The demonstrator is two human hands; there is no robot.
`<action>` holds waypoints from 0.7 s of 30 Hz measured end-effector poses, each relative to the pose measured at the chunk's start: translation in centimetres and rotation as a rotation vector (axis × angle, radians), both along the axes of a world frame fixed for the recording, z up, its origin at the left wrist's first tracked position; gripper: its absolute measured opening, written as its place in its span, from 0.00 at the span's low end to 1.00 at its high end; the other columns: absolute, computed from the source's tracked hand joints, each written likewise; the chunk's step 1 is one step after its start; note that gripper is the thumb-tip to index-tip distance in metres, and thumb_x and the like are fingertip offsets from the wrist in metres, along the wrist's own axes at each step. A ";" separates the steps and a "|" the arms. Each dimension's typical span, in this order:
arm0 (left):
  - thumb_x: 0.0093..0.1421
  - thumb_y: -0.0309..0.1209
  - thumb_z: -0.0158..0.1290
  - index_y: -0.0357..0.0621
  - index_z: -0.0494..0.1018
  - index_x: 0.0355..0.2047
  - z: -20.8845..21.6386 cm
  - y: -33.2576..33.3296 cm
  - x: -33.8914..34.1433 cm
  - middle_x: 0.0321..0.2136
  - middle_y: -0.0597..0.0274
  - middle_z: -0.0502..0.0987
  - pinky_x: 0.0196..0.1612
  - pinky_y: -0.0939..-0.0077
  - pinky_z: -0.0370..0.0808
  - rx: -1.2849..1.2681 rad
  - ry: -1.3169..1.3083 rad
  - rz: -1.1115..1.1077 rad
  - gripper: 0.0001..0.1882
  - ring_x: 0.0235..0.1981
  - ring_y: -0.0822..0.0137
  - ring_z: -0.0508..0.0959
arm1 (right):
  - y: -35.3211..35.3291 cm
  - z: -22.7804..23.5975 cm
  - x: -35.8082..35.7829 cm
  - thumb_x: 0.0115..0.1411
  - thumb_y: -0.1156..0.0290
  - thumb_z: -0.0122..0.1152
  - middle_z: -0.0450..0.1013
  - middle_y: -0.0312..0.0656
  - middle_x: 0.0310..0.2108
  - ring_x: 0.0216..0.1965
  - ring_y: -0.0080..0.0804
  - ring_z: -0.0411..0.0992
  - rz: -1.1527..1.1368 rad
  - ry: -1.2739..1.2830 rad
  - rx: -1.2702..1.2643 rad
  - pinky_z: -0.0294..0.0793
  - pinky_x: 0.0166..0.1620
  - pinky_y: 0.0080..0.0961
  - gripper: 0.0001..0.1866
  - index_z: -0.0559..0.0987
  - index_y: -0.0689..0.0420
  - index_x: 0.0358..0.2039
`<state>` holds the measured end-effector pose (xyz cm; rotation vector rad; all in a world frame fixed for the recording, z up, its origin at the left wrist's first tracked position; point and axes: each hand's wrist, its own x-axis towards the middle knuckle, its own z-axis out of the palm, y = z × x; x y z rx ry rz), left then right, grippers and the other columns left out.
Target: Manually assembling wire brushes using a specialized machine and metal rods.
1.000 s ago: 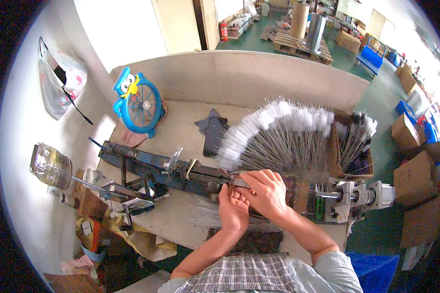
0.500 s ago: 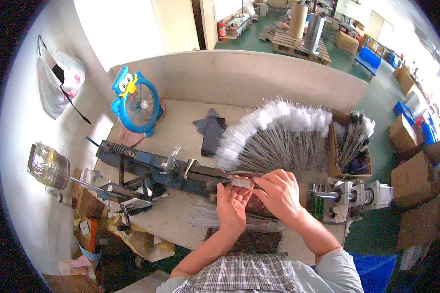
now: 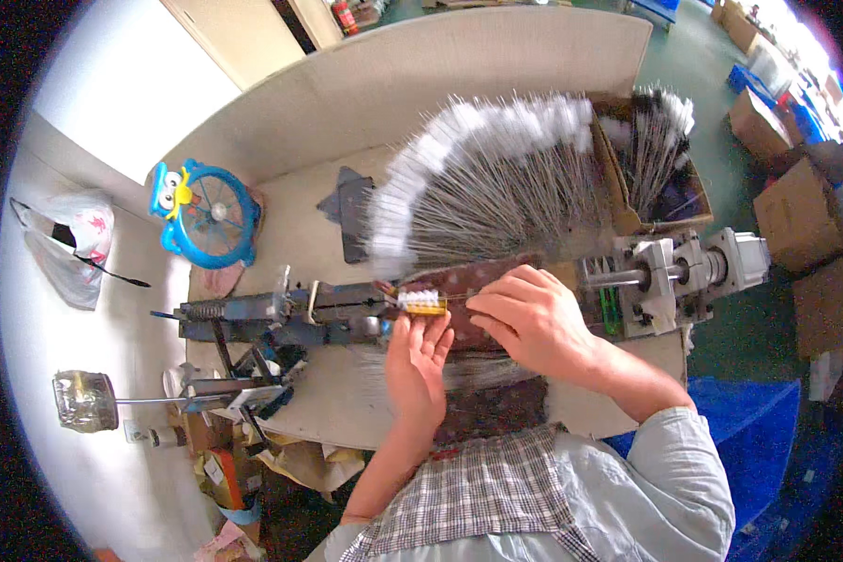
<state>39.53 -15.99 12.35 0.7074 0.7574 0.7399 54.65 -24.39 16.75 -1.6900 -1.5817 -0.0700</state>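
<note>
My left hand (image 3: 417, 370) holds a small block (image 3: 425, 303) with a white ridged top and a yellow lower edge, gripped at the fingertips. To its right, my right hand (image 3: 529, 314) is closed in a pinch on what looks like a thin wire (image 3: 456, 298) running toward the block. Both hands are over a long dark metal machine bed (image 3: 347, 302) on the table. Just beyond them lies a wide fan of thin wire brushes (image 3: 506, 187) with white bristle tips. My right fingertips partly hide the wire.
On the right stand a motor-driven metal chuck (image 3: 670, 276) and a cardboard box (image 3: 618, 187) of dark and white brushes. A blue cartoon fan (image 3: 217, 215), a dark phone-like slab (image 3: 355, 220) and a lever (image 3: 145, 401) with a taped weight are at left. A board (image 3: 421, 89) walls the table's far side.
My view has shifted and turned, so the bench looks more level. My right hand has drawn away from the left to the right. The block now shows its yellow edge.
</note>
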 end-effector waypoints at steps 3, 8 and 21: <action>0.64 0.38 0.40 0.38 0.58 0.54 0.0 -0.3 -2.0 0.50 0.51 0.67 0.49 0.69 0.68 0.049 0.011 -0.053 0.22 0.47 0.60 0.72 | -3.1 -1.3 0.4 0.51 0.68 0.59 0.73 0.38 0.25 0.30 0.37 0.72 0.073 0.150 -0.117 0.71 0.34 0.33 0.08 0.78 0.57 0.30; 0.59 0.33 0.49 0.41 0.71 0.39 -3.9 3.6 -10.9 0.39 0.60 0.74 0.41 0.72 0.72 0.048 0.214 0.338 0.11 0.35 0.66 0.74 | -7.9 -5.7 -0.9 0.55 0.64 0.55 0.74 0.42 0.27 0.30 0.42 0.73 0.154 0.202 -0.421 0.73 0.32 0.37 0.09 0.77 0.55 0.30; 0.55 0.51 0.51 0.45 0.70 0.32 -8.5 13.4 -34.8 0.23 0.67 0.69 0.23 0.79 0.64 -0.080 0.372 1.006 0.21 0.23 0.74 0.68 | -7.6 -7.1 -4.1 0.51 0.65 0.53 0.73 0.50 0.27 0.32 0.49 0.73 0.302 0.099 -0.952 0.72 0.36 0.44 0.11 0.75 0.59 0.28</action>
